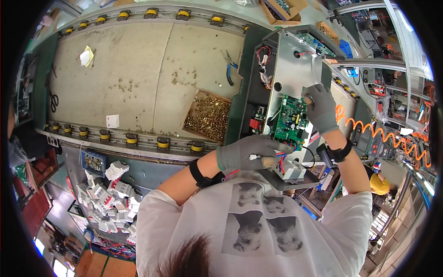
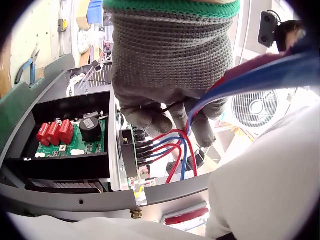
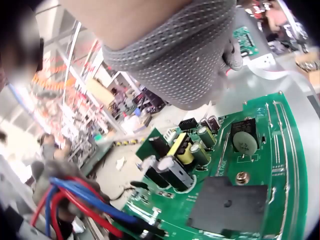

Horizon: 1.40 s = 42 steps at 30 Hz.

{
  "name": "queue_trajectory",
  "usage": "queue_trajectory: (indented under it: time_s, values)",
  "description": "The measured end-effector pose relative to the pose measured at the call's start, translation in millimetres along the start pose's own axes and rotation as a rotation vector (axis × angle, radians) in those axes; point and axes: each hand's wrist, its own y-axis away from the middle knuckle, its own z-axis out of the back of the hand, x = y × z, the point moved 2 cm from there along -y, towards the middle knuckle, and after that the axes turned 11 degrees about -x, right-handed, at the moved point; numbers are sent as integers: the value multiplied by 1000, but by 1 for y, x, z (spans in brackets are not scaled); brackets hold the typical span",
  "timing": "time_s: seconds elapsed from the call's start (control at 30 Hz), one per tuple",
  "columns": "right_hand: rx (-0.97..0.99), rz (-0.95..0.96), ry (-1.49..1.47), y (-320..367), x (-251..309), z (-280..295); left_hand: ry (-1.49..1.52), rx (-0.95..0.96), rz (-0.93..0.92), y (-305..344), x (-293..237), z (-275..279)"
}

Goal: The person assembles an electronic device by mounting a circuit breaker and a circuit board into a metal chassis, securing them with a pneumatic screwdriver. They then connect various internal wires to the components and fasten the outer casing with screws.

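Note:
A green circuit board (image 1: 293,119) lies on the long metal panel (image 1: 295,71) of a grey equipment housing. My left hand (image 1: 251,151), in a grey glove, is at the board's near end, its bent fingers beside red and blue wires (image 2: 180,150). A thin dark wire runs by those fingers; whether they pinch it I cannot tell. The wires pass in front of the glove in the left wrist view. My gloved right hand (image 1: 321,108) is over the board's far right corner, fingers bent down toward the panel. Its fingertips are mostly hidden in the right wrist view.
Left of the housing, a box of brass-coloured screws (image 1: 207,115) and blue-handled pliers (image 1: 229,69) lie on the bench. An orange coiled hose (image 1: 383,134) hangs at right. White parts (image 1: 108,198) are piled at lower left. Yellow rollers (image 1: 162,143) line the bench edges.

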Motion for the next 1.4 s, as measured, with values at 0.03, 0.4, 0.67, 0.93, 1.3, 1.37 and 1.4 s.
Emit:
queue_trajectory:
  time_s: [0.03,0.4,0.67,0.93,1.3,1.37,1.4]
  values:
    - [-1,-4,3,-3,1,-2,-20,10,4,0,1,1]
    - [219,203,284,-16,-5,-11,-59,1,26,-1,-5,0]
    - [511,-448,-485,-6,-39,-19,-6,-44,26,0,-3,0]
    - [389,-359,-420,2,-33,-15,-29,4,3,1,-1,2]
    - [293,-367,-424,15,-33,-22,19,-15,-4,-2,-3,1]
    - [260,-350,-462,13,-27,-18,-6,-24,-45,0,-2,2]
    - [225,-333,-502,11,-25,-16,-6,-26,-43,0,-2,2]
